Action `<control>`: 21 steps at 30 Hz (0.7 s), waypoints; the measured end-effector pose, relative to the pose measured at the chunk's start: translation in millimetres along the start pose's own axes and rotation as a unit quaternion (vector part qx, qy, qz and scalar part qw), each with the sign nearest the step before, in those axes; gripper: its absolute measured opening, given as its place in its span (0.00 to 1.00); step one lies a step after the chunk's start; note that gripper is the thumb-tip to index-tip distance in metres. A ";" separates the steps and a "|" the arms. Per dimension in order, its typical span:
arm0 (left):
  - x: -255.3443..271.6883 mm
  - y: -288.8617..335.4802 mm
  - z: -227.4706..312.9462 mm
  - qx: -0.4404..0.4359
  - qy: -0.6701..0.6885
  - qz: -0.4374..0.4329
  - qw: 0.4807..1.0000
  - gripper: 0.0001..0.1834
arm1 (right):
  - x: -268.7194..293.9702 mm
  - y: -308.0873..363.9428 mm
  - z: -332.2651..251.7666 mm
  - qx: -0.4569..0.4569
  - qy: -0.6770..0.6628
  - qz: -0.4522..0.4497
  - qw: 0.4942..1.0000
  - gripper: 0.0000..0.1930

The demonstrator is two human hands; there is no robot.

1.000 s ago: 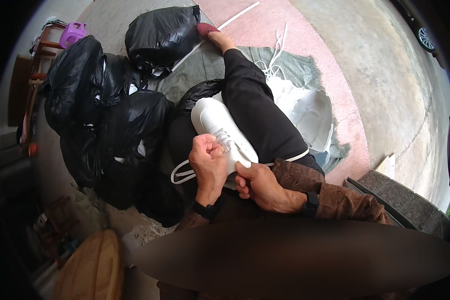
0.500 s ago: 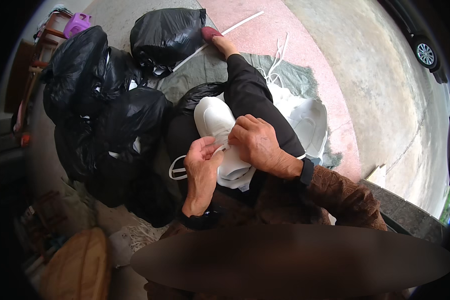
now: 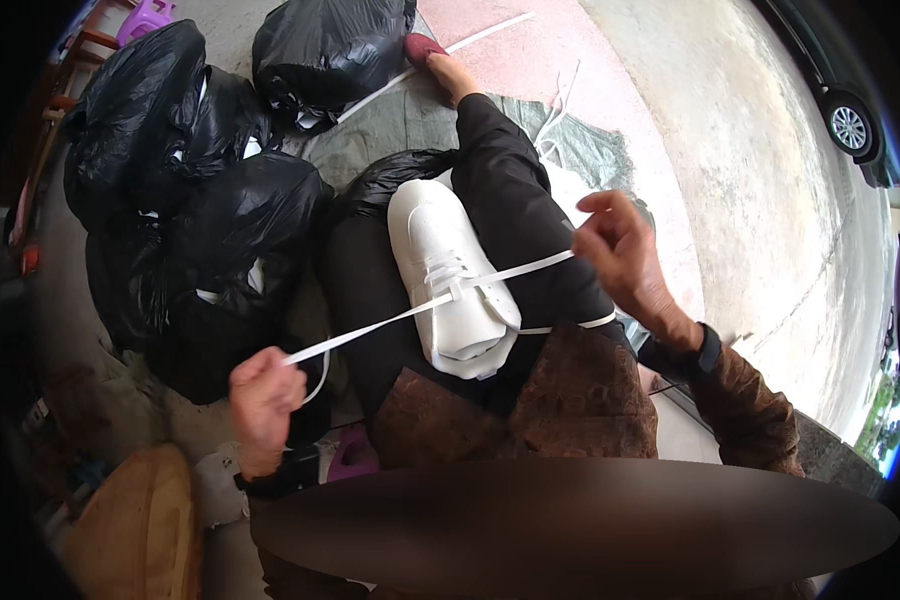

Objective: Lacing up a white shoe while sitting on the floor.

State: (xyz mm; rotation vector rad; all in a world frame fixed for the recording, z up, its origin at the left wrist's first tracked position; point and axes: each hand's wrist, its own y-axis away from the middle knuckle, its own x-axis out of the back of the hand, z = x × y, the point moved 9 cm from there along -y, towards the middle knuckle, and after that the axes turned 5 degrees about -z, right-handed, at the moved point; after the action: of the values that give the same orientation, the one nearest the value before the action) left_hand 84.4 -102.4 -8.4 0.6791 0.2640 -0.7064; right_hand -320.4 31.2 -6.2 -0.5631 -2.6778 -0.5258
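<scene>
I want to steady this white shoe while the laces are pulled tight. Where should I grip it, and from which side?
Probably the toe, from above and the far end. The shoe lies sole-down along the lap, toe pointing away, bare and rounded. The lace runs out sideways to the left hand and right hand, blocking both sides of the middle.

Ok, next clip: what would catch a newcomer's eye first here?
The white shoe resting on the person's lap at centre, with its white lace stretched taut to both sides. The left hand pulls one end down-left, the right hand the other up-right. Black rubbish bags pile up on the left.
</scene>
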 end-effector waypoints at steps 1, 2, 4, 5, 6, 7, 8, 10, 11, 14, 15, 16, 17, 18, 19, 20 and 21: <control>38.3 29.1 15.7 -0.049 0.207 0.021 0.977 0.15 | -32.2 13.4 -18.0 0.017 -0.005 -0.050 0.999 0.10; 72.4 53.1 35.7 -0.109 0.270 0.033 0.956 0.14 | -54.8 21.7 -23.5 0.093 -0.014 -0.068 0.993 0.08; 113.1 92.8 50.0 -0.176 0.267 0.437 0.841 0.11 | -75.3 25.8 -36.6 0.161 0.056 -0.081 0.982 0.05; 122.8 96.2 51.9 -0.177 0.267 0.436 0.841 0.11 | -81.1 23.2 -31.2 0.166 0.079 -0.081 0.980 0.05; 148.5 102.6 55.9 -0.235 0.364 0.395 0.810 0.10 | -81.6 22.4 -29.6 0.169 0.115 -0.073 0.976 0.05; 182.7 116.1 58.2 -0.291 0.455 0.350 0.765 0.09 | -85.3 21.7 -30.7 0.171 0.150 -0.068 0.971 0.05; 208.2 120.6 63.0 -0.277 0.512 0.166 0.796 0.10 | -90.7 21.7 -31.3 0.173 0.147 -0.072 0.971 0.05; 179.5 81.2 57.8 -0.239 0.371 0.109 0.891 0.09 | -88.4 14.8 -24.9 0.157 0.131 -0.048 0.978 0.05; 144.0 57.0 55.9 -0.200 0.209 0.055 0.956 0.09 | -91.1 12.8 -25.6 0.159 0.134 -0.049 0.977 0.05; 21.8 -3.3 32.8 -0.158 -0.127 0.164 0.965 0.10 | -101.0 16.2 -40.1 0.260 0.230 -0.042 0.937 0.12; -10.6 -18.1 26.8 -0.153 -0.216 0.170 0.949 0.10 | -100.8 14.3 -44.2 0.260 0.232 -0.043 0.936 0.12; -39.3 -32.5 21.3 -0.154 -0.238 0.161 0.945 0.10 | -107.5 17.3 -53.1 0.287 0.281 -0.064 0.913 0.13; -62.4 -46.2 18.0 -0.156 -0.259 0.151 0.941 0.10 | -114.9 21.7 -60.2 0.313 0.328 -0.085 0.887 0.13; -75.7 -54.2 18.2 -0.159 -0.268 0.152 0.938 0.08 | -121.1 24.9 -68.1 0.326 0.342 -0.098 0.876 0.12; -86.9 -68.7 14.9 -0.164 -0.271 0.144 0.937 0.07 | -123.0 24.2 -66.0 0.325 0.345 -0.095 0.875 0.12; -104.1 -83.0 17.4 -0.189 -0.333 0.127 0.915 0.08 | -124.1 20.7 -56.7 0.309 0.314 -0.096 0.892 0.11; -119.0 -94.4 22.8 -0.214 -0.398 0.115 0.885 0.08 | -126.2 15.7 -50.1 0.298 0.278 -0.097 0.908 0.09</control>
State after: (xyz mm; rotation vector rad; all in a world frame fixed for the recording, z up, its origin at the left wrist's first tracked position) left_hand -67.2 -109.5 15.8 -0.0401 -0.4110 -0.6167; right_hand -192.1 -15.7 -9.8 0.0375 -2.1730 0.1004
